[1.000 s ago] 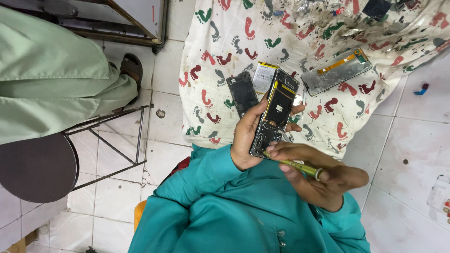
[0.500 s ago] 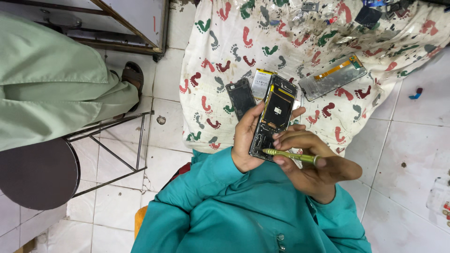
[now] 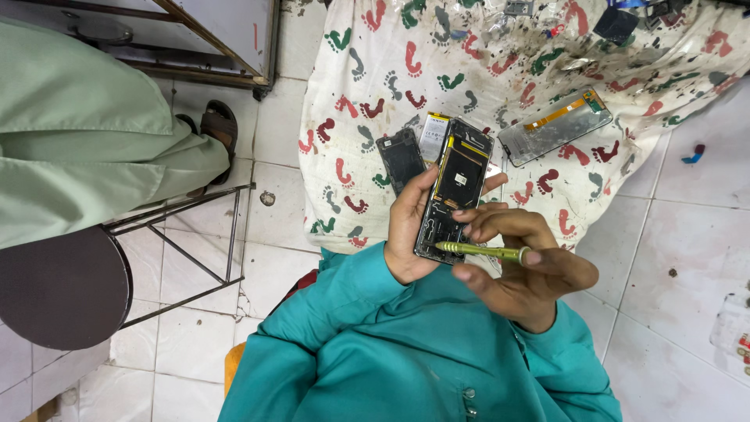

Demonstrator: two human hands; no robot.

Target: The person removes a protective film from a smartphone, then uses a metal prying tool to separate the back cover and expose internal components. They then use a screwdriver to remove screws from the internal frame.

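My left hand point(image 3: 408, 227) grips an opened phone body point(image 3: 455, 186) with its back off, held upright over the cloth. My right hand point(image 3: 522, 266) holds a thin yellow-green screwdriver point(image 3: 478, 250), its tip set against the lower end of the phone body. Both arms wear teal sleeves. Just behind the phone lie a dark phone back cover point(image 3: 401, 159) and a white and yellow battery point(image 3: 433, 134) on a white cloth point(image 3: 367, 70) printed with coloured footprints.
A phone frame with an orange ribbon cable point(image 3: 556, 125) lies on the cloth to the right. A person in pale green clothes point(image 3: 78, 148) sits at left by a round dark stool point(image 3: 55, 285). White tiled floor surrounds the cloth.
The right hand has shifted the screwdriver so its tip lies lower on the phone body. The view has moved slightly; the left hand keeps its grip.
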